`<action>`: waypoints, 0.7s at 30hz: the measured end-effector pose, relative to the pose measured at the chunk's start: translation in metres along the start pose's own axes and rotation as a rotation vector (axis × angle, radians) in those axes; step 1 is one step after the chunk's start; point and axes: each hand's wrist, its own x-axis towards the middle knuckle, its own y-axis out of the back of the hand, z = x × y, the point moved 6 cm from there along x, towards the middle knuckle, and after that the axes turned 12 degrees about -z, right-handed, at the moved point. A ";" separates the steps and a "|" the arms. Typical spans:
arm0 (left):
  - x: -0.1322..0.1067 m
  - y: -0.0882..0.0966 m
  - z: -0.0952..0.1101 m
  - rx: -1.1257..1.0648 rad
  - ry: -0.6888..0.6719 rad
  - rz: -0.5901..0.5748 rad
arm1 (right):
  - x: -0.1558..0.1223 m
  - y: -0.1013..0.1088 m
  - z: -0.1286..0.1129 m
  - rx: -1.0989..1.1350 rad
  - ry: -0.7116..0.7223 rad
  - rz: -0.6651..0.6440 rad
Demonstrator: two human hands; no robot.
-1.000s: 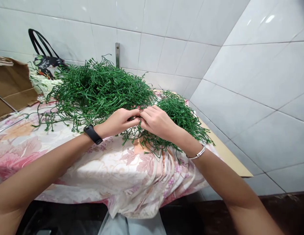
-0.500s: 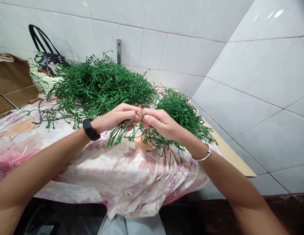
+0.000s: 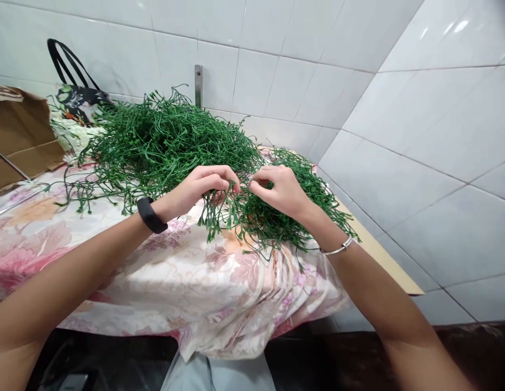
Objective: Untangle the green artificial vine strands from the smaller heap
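Note:
My left hand is closed around a small bunch of green plastic stems, whose forked tips hang below the fingers. Just to its right, a small gap away, my right hand has thumb and forefinger curled together in a pinch. Whatever lies between those fingertips is too small to make out. Under and behind the right hand spreads a smaller pile of green stems. A larger tangled heap of green stems rises behind the left hand.
A floral cloth covers the table and hangs in folds at the front. At the left are a brown cardboard box, a metal rod, white flowers and a flowered bag. Tiled walls stand behind and to the right.
My hands, pressed together before, have moved slightly apart. The right hand has lifted and shifted right, and the stems in my left hand now hang more downward.

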 end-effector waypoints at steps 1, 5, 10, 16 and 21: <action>0.000 0.000 0.000 -0.006 -0.002 -0.003 | 0.000 -0.003 -0.001 -0.026 0.010 -0.033; 0.000 0.003 -0.003 0.007 -0.008 0.034 | -0.003 -0.007 -0.007 -0.074 0.022 -0.082; 0.001 0.004 -0.008 0.009 -0.018 0.067 | -0.003 0.000 -0.013 0.067 0.072 0.018; 0.002 -0.001 -0.009 0.014 -0.032 0.003 | -0.002 0.000 -0.026 0.409 0.278 -0.041; 0.002 -0.003 -0.009 0.037 -0.043 -0.008 | -0.002 -0.003 -0.027 0.390 0.283 -0.023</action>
